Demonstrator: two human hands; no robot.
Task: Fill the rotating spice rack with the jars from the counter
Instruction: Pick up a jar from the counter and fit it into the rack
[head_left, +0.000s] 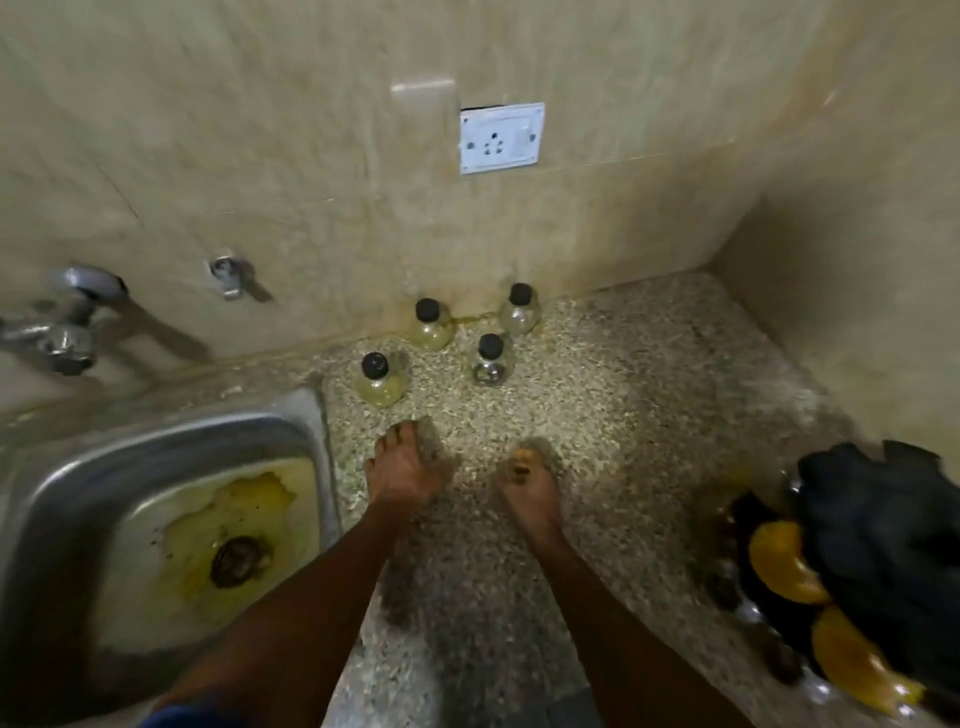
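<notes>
Several small glass jars with black caps stand on the speckled counter (623, 395) near the back wall: one nearest the sink (382, 384), one behind it (434, 325), one in the middle (491, 361) and one at the back right (519, 312). My left hand (405, 467) lies low over the counter just in front of the nearest jar, fingers forward and holding nothing. My right hand (530, 483) is beside it, blurred, with a yellowish patch at the fingertips. The spice rack (857, 545), black with orange parts, sits at the lower right and is partly cut off.
A steel sink (311, 421) with a stained basin lies to the left of my hands, and a tap (67, 322) sticks out of the wall above it. A white wall socket (501, 137) is above the jars. Tiled walls close the counter at the back and right.
</notes>
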